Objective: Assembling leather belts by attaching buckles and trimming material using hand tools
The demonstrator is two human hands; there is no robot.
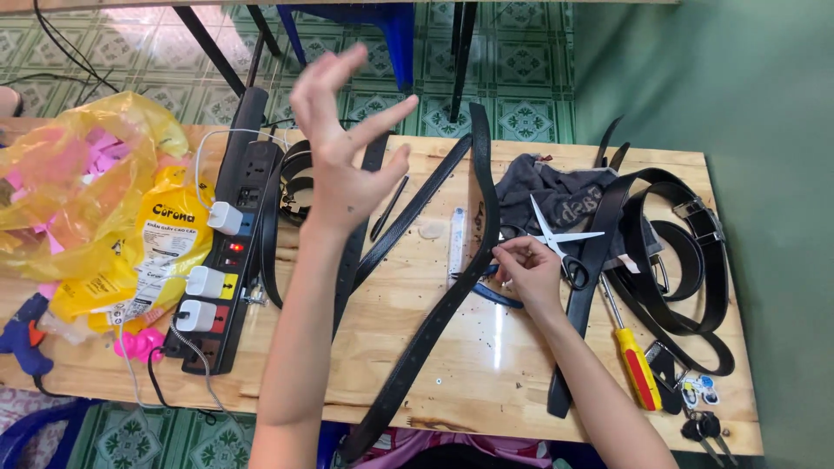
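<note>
Long black belt (443, 295) runs diagonally from the table's (486, 365) near edge to its far edge — right hand (527, 271) pinches something small beside it; left hand (343, 148) raised, open, empty.

Two bare forearms, no sleeves, hands (347, 165) w/o gloves, rings, watch

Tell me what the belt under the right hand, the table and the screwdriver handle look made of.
Belt: black leather or imitation, matte, limp, with punched holes; which one is unclear. Table: pale wood, smooth, with visible grain and knots. Screwdriver handle: likely hard plastic, glossy red and yellow. The right hand touches the belt.
</note>
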